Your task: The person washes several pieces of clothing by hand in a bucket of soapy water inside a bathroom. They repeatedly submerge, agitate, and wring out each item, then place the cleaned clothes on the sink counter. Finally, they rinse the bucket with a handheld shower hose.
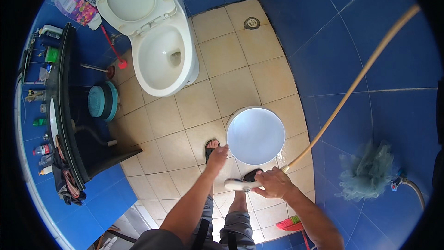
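My left hand (218,158) is at the near left edge of a round white bucket (255,135), its curled fingers closed on the rim. The bucket's inside looks pale blue; I cannot tell how much water it holds. My right hand (275,182) grips the handle of a white handheld shower head (239,184), which lies level across my body, nearer to me than the bucket. From the right hand a tan hose (341,107) runs up to the right. No spray is plain at the shower head. Wet splashes (281,154) show right of the bucket.
A white toilet (161,62) with its lid raised stands ahead on the left. Blue basins (103,100) and a plunger (110,72) sit near the dark vanity (66,111). A floor drain (252,23) is in the far corner. A red broom (289,223) lies behind my right arm.
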`<control>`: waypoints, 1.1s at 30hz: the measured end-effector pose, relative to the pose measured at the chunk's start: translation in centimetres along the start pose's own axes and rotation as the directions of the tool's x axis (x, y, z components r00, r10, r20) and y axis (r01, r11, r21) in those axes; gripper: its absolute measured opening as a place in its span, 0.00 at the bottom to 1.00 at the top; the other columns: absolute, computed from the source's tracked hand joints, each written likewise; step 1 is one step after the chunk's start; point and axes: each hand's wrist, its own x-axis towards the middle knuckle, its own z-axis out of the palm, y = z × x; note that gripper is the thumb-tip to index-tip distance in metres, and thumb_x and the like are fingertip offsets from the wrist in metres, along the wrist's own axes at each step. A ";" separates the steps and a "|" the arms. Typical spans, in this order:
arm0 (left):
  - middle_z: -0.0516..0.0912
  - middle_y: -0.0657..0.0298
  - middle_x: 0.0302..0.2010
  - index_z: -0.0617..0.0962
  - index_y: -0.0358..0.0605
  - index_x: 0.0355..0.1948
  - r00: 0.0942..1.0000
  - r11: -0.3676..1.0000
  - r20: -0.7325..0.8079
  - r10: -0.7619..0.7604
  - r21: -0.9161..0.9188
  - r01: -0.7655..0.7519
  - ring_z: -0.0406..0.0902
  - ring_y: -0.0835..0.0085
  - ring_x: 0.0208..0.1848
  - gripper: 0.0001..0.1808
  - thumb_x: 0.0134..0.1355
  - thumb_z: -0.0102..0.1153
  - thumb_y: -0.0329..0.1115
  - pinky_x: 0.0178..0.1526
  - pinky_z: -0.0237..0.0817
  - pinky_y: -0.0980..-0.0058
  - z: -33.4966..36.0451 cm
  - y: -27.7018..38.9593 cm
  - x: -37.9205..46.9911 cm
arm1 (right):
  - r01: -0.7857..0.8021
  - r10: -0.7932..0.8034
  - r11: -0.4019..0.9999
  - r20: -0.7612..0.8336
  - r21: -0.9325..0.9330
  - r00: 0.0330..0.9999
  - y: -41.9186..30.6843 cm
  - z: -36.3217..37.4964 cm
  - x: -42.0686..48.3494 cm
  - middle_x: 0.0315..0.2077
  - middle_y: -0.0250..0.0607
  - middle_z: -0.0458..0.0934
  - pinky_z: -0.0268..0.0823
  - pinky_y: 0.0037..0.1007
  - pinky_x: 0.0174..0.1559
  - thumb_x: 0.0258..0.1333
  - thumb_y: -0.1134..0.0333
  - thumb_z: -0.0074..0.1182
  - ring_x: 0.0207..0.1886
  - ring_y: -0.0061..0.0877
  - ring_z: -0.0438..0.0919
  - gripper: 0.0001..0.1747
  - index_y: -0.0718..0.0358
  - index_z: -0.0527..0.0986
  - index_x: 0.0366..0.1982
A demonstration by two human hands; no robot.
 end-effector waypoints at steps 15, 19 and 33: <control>0.85 0.39 0.42 0.78 0.25 0.51 0.900 0.934 -0.424 0.097 0.351 0.065 0.83 0.50 0.47 0.41 0.58 0.67 0.60 0.49 0.74 0.61 7.4 -5.0 5.6 | -0.097 0.130 0.988 -0.293 0.123 0.947 5.1 -2.0 -1.8 0.14 0.32 0.78 0.70 0.35 0.26 0.51 0.44 0.67 0.17 0.32 0.79 0.22 0.53 0.75 0.20; 0.80 0.55 0.46 0.59 0.28 0.71 0.885 0.881 -0.046 -0.463 -0.128 0.455 0.77 0.72 0.38 0.57 0.54 0.73 0.58 0.37 0.74 0.69 6.1 -10.8 8.0 | -0.088 0.123 0.990 -0.349 0.113 0.929 5.5 -1.9 -0.5 0.12 0.32 0.76 0.69 0.33 0.25 0.50 0.47 0.68 0.16 0.30 0.78 0.21 0.52 0.74 0.19; 0.79 0.64 0.55 0.71 0.52 0.62 0.933 0.683 0.248 -0.259 -0.637 0.359 0.76 0.65 0.56 0.30 0.55 0.56 0.24 0.57 0.71 0.48 4.4 -11.5 5.3 | -0.202 0.211 0.974 -0.098 0.100 0.973 -0.6 0.9 -1.0 0.15 0.28 0.77 0.71 0.35 0.27 0.45 0.44 0.68 0.19 0.29 0.80 0.21 0.51 0.75 0.20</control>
